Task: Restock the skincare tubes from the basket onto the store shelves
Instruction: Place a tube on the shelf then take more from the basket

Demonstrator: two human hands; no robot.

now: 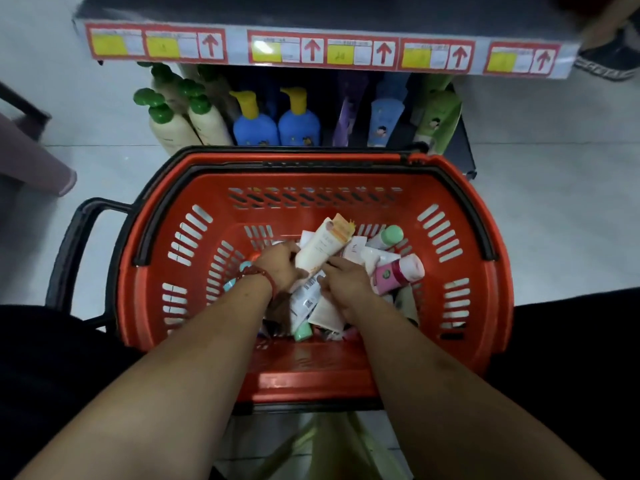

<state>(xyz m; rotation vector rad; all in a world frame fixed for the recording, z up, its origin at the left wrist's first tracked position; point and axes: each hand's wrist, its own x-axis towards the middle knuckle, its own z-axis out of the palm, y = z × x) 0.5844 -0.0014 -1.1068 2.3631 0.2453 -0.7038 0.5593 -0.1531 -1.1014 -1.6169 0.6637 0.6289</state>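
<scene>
A red plastic basket (450, 306) stands on the floor below me, holding several skincare tubes in a heap. Both hands reach into it. My left hand (278, 265), with bead bracelets at the wrist, grips the lower part of a cream tube with an orange end (323, 245). My right hand (344, 284) lies curled among the tubes, touching the same tube's base and a white tube with a barcode (306, 296). A pink tube (398, 273) and a mint-capped tube (389, 235) lie to the right. What the right fingers hold is hidden.
Behind the basket a low shelf (460, 147) carries green-capped cream bottles (173, 123), blue pump bottles (277, 126) and boxed items. A shelf edge with red and yellow price tags (322, 50) overhangs them. Another person's shoe (609, 60) is at the upper right.
</scene>
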